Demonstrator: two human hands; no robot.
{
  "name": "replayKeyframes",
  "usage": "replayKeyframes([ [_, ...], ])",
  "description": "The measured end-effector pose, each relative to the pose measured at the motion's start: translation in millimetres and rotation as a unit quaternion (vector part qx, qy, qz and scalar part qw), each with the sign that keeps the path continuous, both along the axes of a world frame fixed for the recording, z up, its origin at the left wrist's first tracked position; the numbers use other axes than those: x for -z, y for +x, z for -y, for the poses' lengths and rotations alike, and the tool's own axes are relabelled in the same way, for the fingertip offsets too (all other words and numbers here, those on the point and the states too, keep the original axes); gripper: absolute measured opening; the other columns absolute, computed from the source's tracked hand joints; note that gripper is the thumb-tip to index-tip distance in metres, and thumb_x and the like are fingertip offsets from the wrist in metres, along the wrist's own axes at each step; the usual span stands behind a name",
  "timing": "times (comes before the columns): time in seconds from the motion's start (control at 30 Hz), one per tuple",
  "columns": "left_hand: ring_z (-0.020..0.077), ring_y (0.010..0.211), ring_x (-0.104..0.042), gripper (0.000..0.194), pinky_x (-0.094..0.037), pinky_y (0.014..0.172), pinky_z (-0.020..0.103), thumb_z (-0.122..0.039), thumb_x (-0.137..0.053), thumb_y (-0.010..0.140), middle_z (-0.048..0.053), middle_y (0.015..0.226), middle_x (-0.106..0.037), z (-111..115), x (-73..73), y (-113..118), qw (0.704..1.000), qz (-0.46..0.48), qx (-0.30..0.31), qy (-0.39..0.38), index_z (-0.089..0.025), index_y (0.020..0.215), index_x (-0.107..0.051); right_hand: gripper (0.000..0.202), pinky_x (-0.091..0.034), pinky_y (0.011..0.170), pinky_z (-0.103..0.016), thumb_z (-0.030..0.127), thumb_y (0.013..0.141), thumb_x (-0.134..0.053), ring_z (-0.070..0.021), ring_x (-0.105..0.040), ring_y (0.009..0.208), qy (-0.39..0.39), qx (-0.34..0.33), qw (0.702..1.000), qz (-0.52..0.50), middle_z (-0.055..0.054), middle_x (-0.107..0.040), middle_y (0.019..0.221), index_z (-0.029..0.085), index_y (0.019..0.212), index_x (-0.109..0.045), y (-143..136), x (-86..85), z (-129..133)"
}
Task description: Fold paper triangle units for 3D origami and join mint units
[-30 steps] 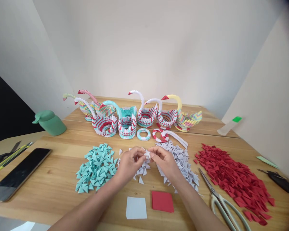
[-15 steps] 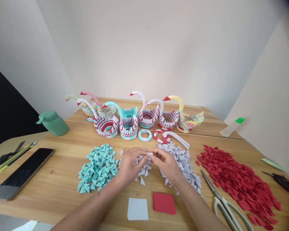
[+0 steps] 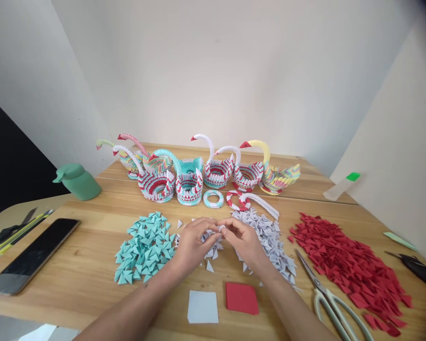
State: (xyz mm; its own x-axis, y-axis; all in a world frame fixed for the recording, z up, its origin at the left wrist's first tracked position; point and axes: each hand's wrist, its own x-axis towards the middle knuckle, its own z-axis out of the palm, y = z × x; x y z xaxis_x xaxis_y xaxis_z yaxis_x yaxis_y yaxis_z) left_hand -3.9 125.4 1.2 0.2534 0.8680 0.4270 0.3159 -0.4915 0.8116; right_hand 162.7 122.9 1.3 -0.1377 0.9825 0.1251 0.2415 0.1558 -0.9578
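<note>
Head view, and both hands are busy: the left hand (image 3: 195,242) and the right hand (image 3: 244,239) meet fingertip to fingertip over the middle of the wooden counter (image 3: 95,241), pinching a small folded white paper piece (image 3: 221,228) between them. It's tiny, which would explain the fingertip hold, one hand steadying each side; most of it is hidden.

The layout looks sorted by colour, presumably for easy picking: a heap of folded teal paper triangles (image 3: 145,251) to the left, a heap of folded white paper triangles (image 3: 271,244) beside the right hand, a heap of folded red paper triangles (image 3: 344,260) far over to the right. Near side, a flat white paper square (image 3: 203,308) and a red paper square stack (image 3: 241,298) lie just beside each other. Multicoloured paper swans (image 3: 189,189) line the far side, probably to leave working room.

And the change from a second ago: the fingers have closed in and less of the white piece shows! The heaps look unchanged; the whole scene sits slightly further right, likely a head movement.
</note>
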Motion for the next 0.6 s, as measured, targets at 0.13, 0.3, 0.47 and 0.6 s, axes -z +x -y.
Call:
replayKeyframes([
  [0.13,0.0191,0.084,-0.066,0.010,-0.049,0.077,0.027,-0.012,-0.060,0.080,0.007,0.089,-0.072,-0.6,-0.1,0.8,1.000,0.012,0.004,0.000,-0.019,0.078,-0.067,0.018,-0.047,0.067,-0.026,0.029,0.083,-0.057,-0.0164,-0.059,0.073,0.027,0.003,0.999,0.026,-0.003,-0.067,0.084,0.020,0.092,-0.069,-0.8,-1.2,1.6],
  [0.3,0.0176,0.082,-0.067,0.012,-0.050,0.076,0.026,-0.011,-0.059,0.079,0.005,0.084,-0.072,-2.7,2.4,1.0,0.999,0.042,-0.003,-0.019,-0.017,0.073,-0.066,0.018,-0.047,0.065,-0.026,0.027,0.083,-0.055,-0.0160,-0.059,0.071,0.033,0.007,0.999,0.037,-0.002,-0.067,0.081,0.019,0.093,-0.069,-0.4,-1.7,2.0],
  [0.47,0.0178,0.079,-0.068,0.011,-0.051,0.076,0.026,-0.012,-0.059,0.079,0.005,0.080,-0.073,-3.8,3.4,0.8,0.998,0.052,-0.003,-0.047,-0.016,0.070,-0.066,0.018,-0.048,0.065,-0.026,0.026,0.082,-0.056,-0.0165,-0.061,0.072,0.033,0.008,0.999,0.036,-0.003,-0.068,0.083,0.019,0.093,-0.068,0.4,-0.9,1.8],
  [0.6,0.0189,0.084,-0.069,0.012,-0.051,0.079,0.027,-0.011,-0.059,0.080,0.006,0.084,-0.074,-3.4,3.9,0.1,1.000,0.025,-0.008,-0.009,-0.017,0.073,-0.067,0.017,-0.048,0.066,-0.026,0.024,0.082,-0.054,-0.0163,-0.061,0.072,0.054,0.015,0.997,0.058,-0.003,-0.068,0.084,0.020,0.092,-0.067,-2.4,-2.4,2.8],
])
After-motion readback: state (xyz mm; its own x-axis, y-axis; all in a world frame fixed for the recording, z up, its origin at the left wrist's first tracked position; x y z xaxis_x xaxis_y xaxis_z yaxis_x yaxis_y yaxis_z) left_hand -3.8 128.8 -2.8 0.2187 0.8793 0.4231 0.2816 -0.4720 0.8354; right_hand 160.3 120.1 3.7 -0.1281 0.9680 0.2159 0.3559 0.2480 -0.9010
